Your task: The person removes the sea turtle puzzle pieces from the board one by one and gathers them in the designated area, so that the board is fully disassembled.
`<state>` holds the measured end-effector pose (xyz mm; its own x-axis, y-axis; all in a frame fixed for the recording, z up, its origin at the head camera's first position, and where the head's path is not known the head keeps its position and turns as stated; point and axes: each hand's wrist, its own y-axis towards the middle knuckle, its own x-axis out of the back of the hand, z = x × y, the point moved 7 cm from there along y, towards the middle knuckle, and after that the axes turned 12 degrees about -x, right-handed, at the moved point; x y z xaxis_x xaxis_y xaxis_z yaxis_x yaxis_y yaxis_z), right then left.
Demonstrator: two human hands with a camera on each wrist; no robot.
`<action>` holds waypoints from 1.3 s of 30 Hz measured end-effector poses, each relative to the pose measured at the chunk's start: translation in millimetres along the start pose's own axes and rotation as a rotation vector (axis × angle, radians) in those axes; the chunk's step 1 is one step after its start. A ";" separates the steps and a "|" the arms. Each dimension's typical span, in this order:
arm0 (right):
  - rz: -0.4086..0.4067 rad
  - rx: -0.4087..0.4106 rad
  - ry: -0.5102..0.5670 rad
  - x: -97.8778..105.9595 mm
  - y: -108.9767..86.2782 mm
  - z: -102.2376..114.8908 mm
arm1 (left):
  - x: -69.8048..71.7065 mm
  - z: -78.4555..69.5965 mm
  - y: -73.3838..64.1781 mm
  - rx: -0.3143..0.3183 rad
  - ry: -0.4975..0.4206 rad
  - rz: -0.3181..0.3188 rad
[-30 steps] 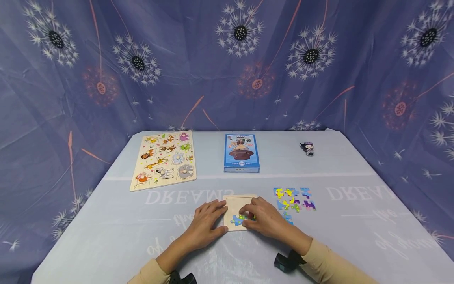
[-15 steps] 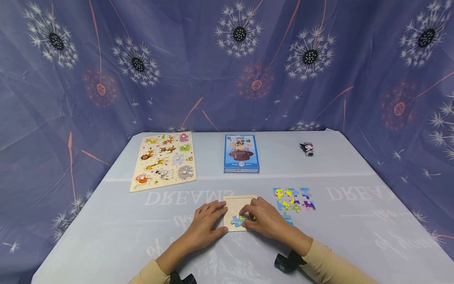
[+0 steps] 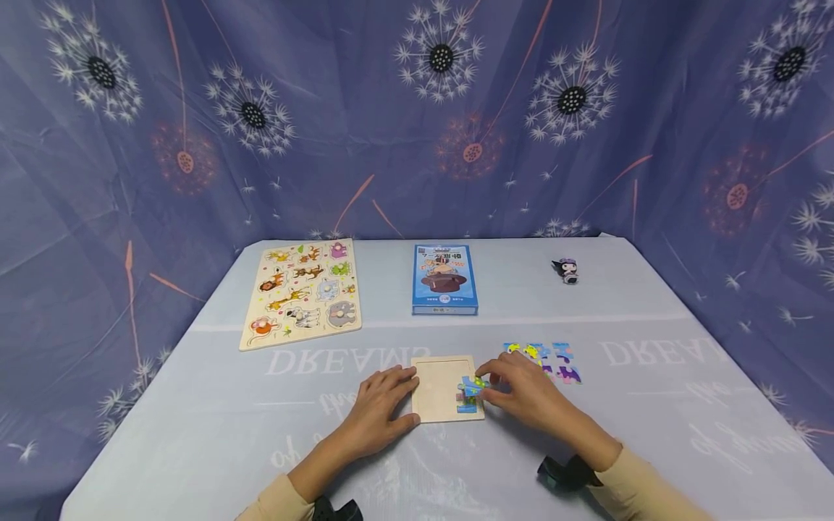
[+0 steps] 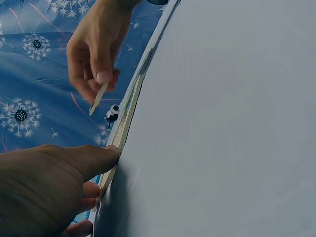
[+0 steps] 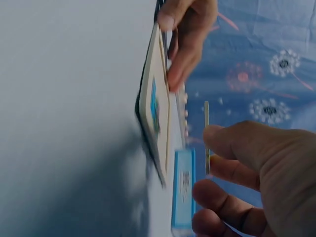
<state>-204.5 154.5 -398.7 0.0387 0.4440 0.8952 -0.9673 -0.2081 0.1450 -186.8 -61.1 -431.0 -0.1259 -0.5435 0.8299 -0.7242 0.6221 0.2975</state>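
My right hand (image 3: 529, 394) pinches a blue jigsaw piece (image 3: 470, 386) with yellow-green spots between thumb and fingers. The piece is raised over the right side of a square wooden puzzle tray (image 3: 433, 391); in the right wrist view the pinched piece (image 5: 207, 138) shows edge-on, apart from the tray. Another blue piece (image 3: 466, 409) lies inside the tray by its right edge, partly covered in the head view. My left hand (image 3: 378, 407) rests at the tray's left edge, its thumb and fingers touching the frame. Loose jigsaw pieces (image 3: 563, 362) lie right of the tray, some hidden behind my right hand.
Farther back stand a blue box (image 3: 444, 281) and, at its left, a wooden animal peg board (image 3: 302, 297). A small black-and-white figurine (image 3: 565, 271) is at the back right. A patterned cloth (image 3: 365, 130) hangs behind the table (image 3: 215, 434).
My right hand has lifted the spotted piece from the tray's lower middle and moved it right. A blue piece at the tray's right edge has come into view. My left hand has stayed put.
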 end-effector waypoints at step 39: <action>-0.171 -0.048 -0.090 38.0 -52.3 -103.7 | -1.8 1.4 0.4 0.015 -0.003 0.010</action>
<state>-178.4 272.6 -416.0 0.2233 0.3892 0.8937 -0.9556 -0.0937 0.2795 -187.8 -60.7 -433.1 -0.1351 -0.5388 0.8315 -0.7329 0.6191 0.2821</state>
